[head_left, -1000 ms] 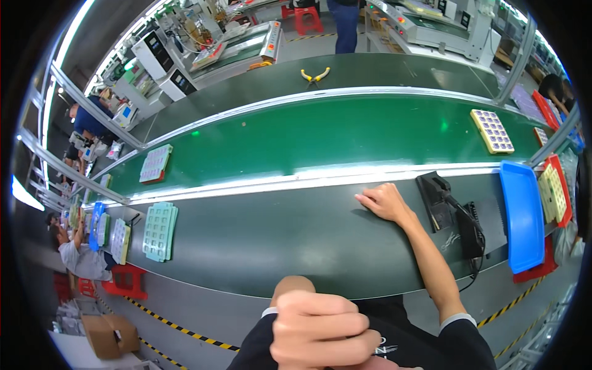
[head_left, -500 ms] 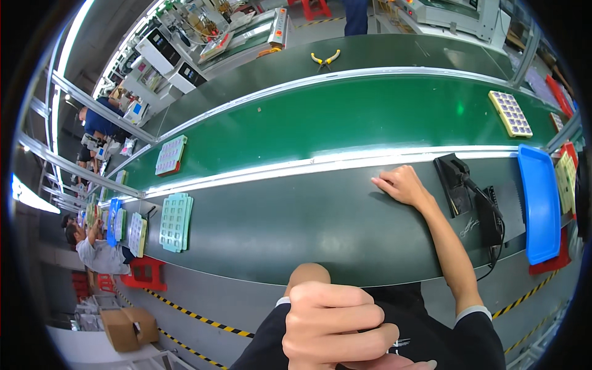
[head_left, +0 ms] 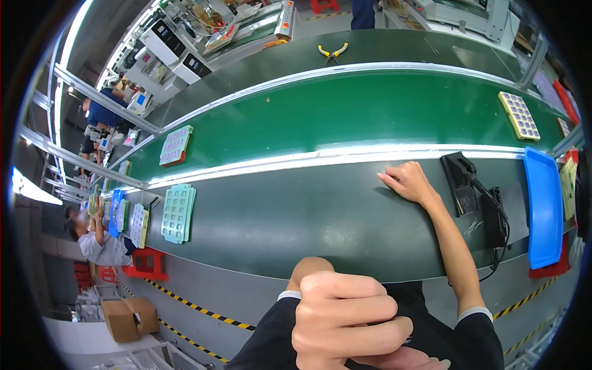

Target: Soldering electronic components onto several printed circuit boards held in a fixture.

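My left hand (head_left: 348, 317) is raised close to the camera, in front of my body, its fingers curled in. Whatever they may hold is hidden behind the knuckles. My right hand (head_left: 408, 180) rests on the dark green bench top (head_left: 296, 216), loosely closed, its thumb pointing left, with nothing visible in it. Right of that hand sits a black device (head_left: 459, 185) with a cable, beside a second black unit (head_left: 493, 219). A light green tray with square pockets (head_left: 178, 213) lies at the left of the bench, away from both hands.
Behind the bench runs a green conveyor belt (head_left: 345, 117) carrying a pocketed tray (head_left: 176, 145) at left and a yellow one (head_left: 519, 116) at right. Yellow-handled pliers (head_left: 333, 52) lie beyond. A blue tray (head_left: 544, 209) stands at right. A person (head_left: 92, 237) sits at far left near a red stool (head_left: 145, 265).
The scene has shifted slightly with the head. My left hand sits a little further right in the picture; my right hand stays on the bench in the same pose.
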`<state>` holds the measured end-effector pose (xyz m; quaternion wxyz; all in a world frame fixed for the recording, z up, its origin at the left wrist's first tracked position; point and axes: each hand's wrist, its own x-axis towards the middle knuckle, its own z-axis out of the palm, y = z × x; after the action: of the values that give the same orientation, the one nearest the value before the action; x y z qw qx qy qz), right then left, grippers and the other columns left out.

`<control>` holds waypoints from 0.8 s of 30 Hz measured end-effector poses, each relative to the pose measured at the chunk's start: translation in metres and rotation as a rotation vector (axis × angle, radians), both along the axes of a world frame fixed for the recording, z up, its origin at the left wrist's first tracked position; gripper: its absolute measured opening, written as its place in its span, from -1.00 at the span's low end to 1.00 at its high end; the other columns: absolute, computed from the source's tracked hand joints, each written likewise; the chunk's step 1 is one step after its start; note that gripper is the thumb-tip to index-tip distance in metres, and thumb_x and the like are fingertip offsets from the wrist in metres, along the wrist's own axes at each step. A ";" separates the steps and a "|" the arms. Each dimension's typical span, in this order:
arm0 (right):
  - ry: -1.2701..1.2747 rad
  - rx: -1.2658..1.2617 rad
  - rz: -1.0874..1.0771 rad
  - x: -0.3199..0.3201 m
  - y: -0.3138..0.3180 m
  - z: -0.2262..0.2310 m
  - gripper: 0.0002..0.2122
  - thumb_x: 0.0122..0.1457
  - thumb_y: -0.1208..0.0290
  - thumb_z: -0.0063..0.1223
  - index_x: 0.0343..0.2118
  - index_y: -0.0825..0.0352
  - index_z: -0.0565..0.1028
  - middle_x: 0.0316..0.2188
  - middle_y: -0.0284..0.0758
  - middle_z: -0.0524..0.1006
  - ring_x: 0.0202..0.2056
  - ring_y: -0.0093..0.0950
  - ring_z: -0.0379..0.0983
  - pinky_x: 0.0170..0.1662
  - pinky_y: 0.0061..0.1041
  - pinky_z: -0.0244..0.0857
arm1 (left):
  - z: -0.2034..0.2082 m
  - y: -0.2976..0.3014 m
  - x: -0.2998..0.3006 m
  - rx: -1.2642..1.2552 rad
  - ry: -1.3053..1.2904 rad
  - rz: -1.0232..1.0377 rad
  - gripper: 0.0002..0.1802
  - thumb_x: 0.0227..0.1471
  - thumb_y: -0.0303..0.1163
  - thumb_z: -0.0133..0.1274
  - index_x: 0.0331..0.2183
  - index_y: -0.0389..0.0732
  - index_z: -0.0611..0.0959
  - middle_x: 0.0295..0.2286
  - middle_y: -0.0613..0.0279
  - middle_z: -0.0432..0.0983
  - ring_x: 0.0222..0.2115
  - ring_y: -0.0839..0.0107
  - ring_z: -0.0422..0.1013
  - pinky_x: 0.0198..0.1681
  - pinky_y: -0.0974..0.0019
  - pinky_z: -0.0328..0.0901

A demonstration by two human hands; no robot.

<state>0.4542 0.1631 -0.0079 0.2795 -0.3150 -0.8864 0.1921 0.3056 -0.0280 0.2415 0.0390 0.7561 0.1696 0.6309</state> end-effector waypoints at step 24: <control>-0.004 0.030 -0.031 0.002 0.002 -0.006 -0.53 0.20 0.08 0.04 -0.74 0.34 0.43 -0.84 -0.15 0.31 -0.72 -0.13 0.25 -0.60 -0.24 0.12 | -0.013 0.006 -0.007 0.099 0.028 0.051 -0.77 0.10 -0.26 0.15 -0.21 -0.02 0.50 -0.67 0.31 0.47 -0.75 0.47 0.33 -0.69 0.45 0.24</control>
<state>0.4562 0.1653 -0.0137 0.2853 -0.3246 -0.8849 0.1736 0.2981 -0.0215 0.2281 -0.0167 0.7612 0.1578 0.6289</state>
